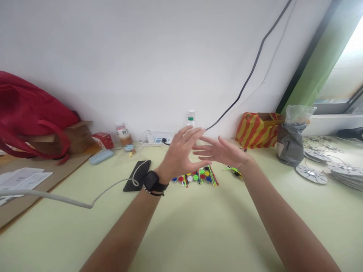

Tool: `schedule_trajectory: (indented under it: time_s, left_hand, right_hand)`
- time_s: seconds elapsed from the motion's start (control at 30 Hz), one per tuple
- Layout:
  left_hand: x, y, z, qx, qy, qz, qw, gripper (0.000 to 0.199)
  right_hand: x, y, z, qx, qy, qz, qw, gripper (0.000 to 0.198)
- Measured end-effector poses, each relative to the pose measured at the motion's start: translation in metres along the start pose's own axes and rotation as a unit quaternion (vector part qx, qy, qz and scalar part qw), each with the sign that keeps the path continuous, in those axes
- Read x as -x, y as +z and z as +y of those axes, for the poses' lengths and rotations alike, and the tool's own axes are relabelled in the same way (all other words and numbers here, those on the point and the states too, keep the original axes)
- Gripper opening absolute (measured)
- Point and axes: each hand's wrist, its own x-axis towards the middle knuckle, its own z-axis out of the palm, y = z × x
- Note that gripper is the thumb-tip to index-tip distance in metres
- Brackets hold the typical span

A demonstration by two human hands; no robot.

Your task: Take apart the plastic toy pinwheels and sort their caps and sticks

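Note:
My left hand (181,153) is raised over the table with its fingers stretched out, a ring on one finger and a dark watch (152,181) at the wrist. Facing it, my right hand (222,152) is open too, thumb up and palm turned inward. The fingertips of both overlap in the picture; whether they touch I cannot tell. Neither hand holds anything. Beyond and below them lie small round coloured pieces (196,178) in rows, with thin coloured plastic sticks (212,176) among them. A yellow-green and black piece (236,173) lies partly behind my right wrist.
Left of my hands are a black phone (138,175) with a grey cable (113,185), a drink bottle (123,135), a red box (103,140) and a red bag (34,113). A clear bottle (191,119) stands behind. Rightward are a striped bag (256,130), a grey bag (290,143) and flat discs (312,174).

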Motion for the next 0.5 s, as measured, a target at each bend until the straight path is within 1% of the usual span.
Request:
schedule_trajectory:
  time_s: [0.07, 0.13, 0.17, 0.23, 0.37, 0.5]
  left_hand:
    - [0.001, 0.008, 0.008, -0.027, 0.013, -0.036, 0.999, 0.101]
    - [0.004, 0.018, 0.011, -0.051, 0.013, -0.058, 0.997, 0.111]
    - [0.005, 0.022, 0.012, -0.062, 0.011, -0.064, 0.996, 0.113]
    - [0.008, 0.028, 0.011, -0.078, 0.005, -0.070, 0.994, 0.109]
    - [0.011, 0.032, 0.006, -0.073, -0.009, -0.069, 0.995, 0.092]
    - [0.015, 0.029, -0.006, -0.035, -0.028, -0.069, 0.997, 0.091]
  right_hand:
    - [-0.005, 0.004, 0.001, -0.046, 0.013, 0.016, 0.999, 0.074]
    - [-0.010, 0.008, 0.004, -0.082, 0.027, 0.020, 0.996, 0.079]
    - [-0.012, 0.009, 0.005, -0.094, 0.035, 0.020, 0.995, 0.081]
    - [-0.016, 0.012, 0.007, -0.105, 0.054, 0.024, 0.993, 0.083]
    - [-0.018, 0.013, 0.007, -0.098, 0.073, 0.034, 0.992, 0.080]
    - [-0.014, 0.009, -0.001, -0.065, 0.073, 0.056, 0.994, 0.078]
